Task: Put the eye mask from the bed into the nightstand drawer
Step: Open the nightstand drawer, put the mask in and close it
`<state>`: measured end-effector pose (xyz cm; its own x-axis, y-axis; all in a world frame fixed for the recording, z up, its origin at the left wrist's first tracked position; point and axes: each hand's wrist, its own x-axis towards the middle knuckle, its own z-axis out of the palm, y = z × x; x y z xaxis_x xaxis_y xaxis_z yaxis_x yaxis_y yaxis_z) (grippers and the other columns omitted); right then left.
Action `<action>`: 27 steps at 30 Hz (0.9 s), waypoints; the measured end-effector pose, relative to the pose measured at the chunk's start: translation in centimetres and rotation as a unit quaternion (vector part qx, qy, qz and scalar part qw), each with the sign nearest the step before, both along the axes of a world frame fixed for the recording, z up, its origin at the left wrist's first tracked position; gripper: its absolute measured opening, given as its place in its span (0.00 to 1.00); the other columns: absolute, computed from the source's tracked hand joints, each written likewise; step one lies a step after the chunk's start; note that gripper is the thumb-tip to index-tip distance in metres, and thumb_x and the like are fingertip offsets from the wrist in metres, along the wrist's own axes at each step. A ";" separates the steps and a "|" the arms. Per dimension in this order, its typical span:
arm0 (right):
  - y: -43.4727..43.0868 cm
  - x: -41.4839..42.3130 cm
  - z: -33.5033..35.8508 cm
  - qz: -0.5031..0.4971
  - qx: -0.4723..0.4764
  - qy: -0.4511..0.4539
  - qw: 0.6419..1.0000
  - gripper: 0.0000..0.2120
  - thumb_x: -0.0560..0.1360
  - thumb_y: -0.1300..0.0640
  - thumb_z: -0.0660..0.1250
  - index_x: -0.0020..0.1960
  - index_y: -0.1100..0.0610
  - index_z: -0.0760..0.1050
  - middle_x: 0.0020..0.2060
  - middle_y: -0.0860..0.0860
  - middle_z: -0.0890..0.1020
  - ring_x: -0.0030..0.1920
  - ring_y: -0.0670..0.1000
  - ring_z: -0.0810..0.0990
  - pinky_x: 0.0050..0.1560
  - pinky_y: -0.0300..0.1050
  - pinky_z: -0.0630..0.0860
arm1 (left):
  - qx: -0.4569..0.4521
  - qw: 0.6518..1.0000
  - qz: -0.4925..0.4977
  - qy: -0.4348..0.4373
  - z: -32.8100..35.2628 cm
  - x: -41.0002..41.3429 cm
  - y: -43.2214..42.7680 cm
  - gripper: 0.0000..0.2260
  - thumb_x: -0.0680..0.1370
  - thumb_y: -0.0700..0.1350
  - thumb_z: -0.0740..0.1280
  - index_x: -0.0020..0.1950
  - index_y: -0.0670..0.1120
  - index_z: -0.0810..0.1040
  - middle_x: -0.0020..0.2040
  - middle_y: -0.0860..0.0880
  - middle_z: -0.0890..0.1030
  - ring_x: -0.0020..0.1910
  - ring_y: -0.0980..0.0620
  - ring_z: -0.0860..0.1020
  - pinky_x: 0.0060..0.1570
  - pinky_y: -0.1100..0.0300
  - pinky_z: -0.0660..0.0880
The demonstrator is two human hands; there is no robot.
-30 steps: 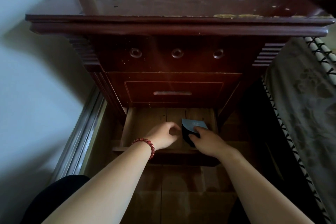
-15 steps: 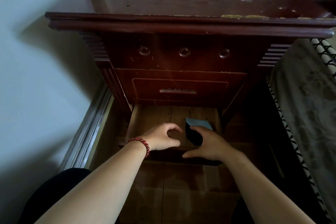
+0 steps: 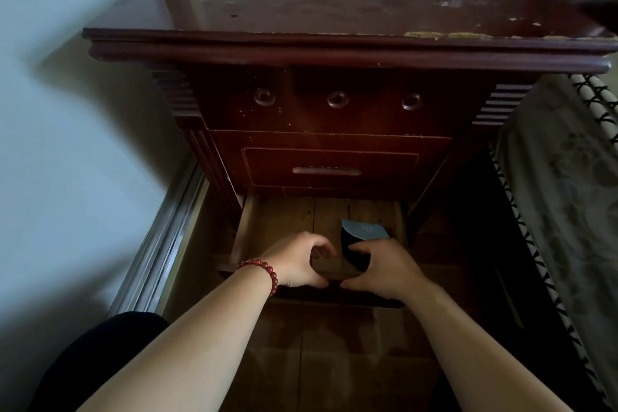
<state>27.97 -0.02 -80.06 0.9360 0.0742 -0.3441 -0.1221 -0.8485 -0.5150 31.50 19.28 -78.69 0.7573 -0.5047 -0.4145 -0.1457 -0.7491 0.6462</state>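
Observation:
The eye mask point(image 3: 362, 231), black with a grey-blue face, lies inside the open bottom drawer point(image 3: 281, 221) of the dark red nightstand point(image 3: 334, 50), against the drawer's right side. My left hand point(image 3: 296, 262), with a red bead bracelet on the wrist, curls over the drawer's front edge, thumb underneath. My right hand point(image 3: 384, 269) grips the same front edge just to the right. Its fingertips reach over onto the near end of the mask and hide that part.
A shut upper drawer with a bar handle point(image 3: 327, 171) sits above the open one. A pale wall point(image 3: 67, 144) with a metal strip at its foot runs along the left. The patterned bed cover point(image 3: 568, 194) hangs at the right. Wooden floor lies below.
My right hand has let go of the mask and dropped back to the drawer's front edge. My left hand has closed over that edge too. The mask stays in the drawer.

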 end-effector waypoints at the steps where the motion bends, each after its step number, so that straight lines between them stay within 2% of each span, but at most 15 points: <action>1: 0.1 0.0 0.1 0.000 0.002 -0.003 1.000 0.37 0.59 0.44 0.80 0.66 0.49 0.74 0.62 0.46 0.79 0.61 0.46 0.77 0.52 0.36 0.71 | 0.001 1.000 0.002 -0.003 0.0 0.0 0.0 0.20 0.64 0.48 0.77 0.54 0.58 0.77 0.46 0.65 0.70 0.44 0.63 0.71 0.40 0.67 0.69; 6: -0.4 -0.1 0.3 -0.018 0.017 -0.043 0.999 0.20 0.61 0.48 0.78 0.52 0.48 0.82 0.45 0.44 0.85 0.46 0.44 0.82 0.43 0.38 0.77 | -0.003 0.999 0.019 -0.040 0.0 0.1 -0.8 0.17 0.64 0.48 0.76 0.49 0.59 0.78 0.51 0.58 0.75 0.49 0.56 0.75 0.43 0.64 0.73; 9: -0.8 -0.1 0.2 -0.018 0.015 -0.065 0.998 0.18 0.61 0.47 0.78 0.50 0.49 0.83 0.43 0.42 0.84 0.41 0.39 0.77 0.40 0.33 0.73 | 0.019 0.997 0.001 -0.068 0.2 0.3 -1.3 0.16 0.64 0.49 0.76 0.50 0.58 0.78 0.54 0.56 0.76 0.49 0.56 0.73 0.46 0.61 0.73; 11: -0.9 -0.2 0.1 -0.009 0.019 -0.069 0.997 0.17 0.62 0.48 0.78 0.49 0.49 0.83 0.43 0.42 0.84 0.41 0.39 0.77 0.40 0.32 0.72 | 0.027 0.997 0.000 -0.077 0.2 0.3 -1.3 0.17 0.64 0.49 0.76 0.50 0.58 0.78 0.55 0.56 0.76 0.50 0.56 0.73 0.47 0.60 0.73; 16: -0.8 -1.2 -0.1 -0.019 0.049 -0.088 0.995 0.12 0.64 0.50 0.78 0.46 0.49 0.84 0.41 0.45 0.85 0.41 0.42 0.81 0.44 0.39 0.78 | 0.026 0.996 0.002 -0.084 0.2 -0.1 -1.3 0.17 0.65 0.47 0.75 0.51 0.58 0.79 0.53 0.57 0.77 0.51 0.56 0.74 0.47 0.62 0.73; 21: -0.5 -1.9 -0.5 -0.027 0.057 -0.103 0.993 0.09 0.66 0.52 0.77 0.46 0.50 0.84 0.42 0.44 0.84 0.43 0.41 0.79 0.45 0.33 0.73 | 0.053 0.995 -0.030 -0.082 0.7 0.2 -1.1 0.18 0.65 0.45 0.75 0.52 0.58 0.78 0.57 0.56 0.77 0.56 0.54 0.73 0.51 0.57 0.74; 23: -0.3 -1.9 -0.5 -0.025 0.049 -0.110 0.992 0.09 0.67 0.52 0.76 0.47 0.51 0.84 0.42 0.45 0.83 0.43 0.42 0.78 0.43 0.32 0.71 | 0.060 0.994 -0.031 -0.084 0.8 0.2 -1.0 0.16 0.66 0.45 0.74 0.51 0.59 0.79 0.55 0.56 0.77 0.55 0.54 0.73 0.49 0.59 0.73; 25: -0.1 -1.5 -0.3 -0.030 0.042 -0.118 0.992 0.08 0.69 0.52 0.75 0.47 0.52 0.84 0.43 0.47 0.83 0.43 0.44 0.78 0.43 0.37 0.74 | 0.064 0.992 -0.031 -0.100 0.8 0.4 -0.9 0.13 0.68 0.45 0.73 0.50 0.59 0.80 0.51 0.57 0.78 0.54 0.54 0.74 0.47 0.60 0.72; 27: 0.2 -0.6 0.0 -0.037 0.041 -0.130 0.990 0.08 0.69 0.52 0.74 0.47 0.53 0.84 0.43 0.49 0.83 0.43 0.47 0.78 0.45 0.42 0.77 | 0.063 0.991 -0.021 -0.119 1.0 0.8 -0.8 0.13 0.70 0.45 0.72 0.52 0.58 0.81 0.52 0.55 0.80 0.54 0.53 0.75 0.48 0.59 0.72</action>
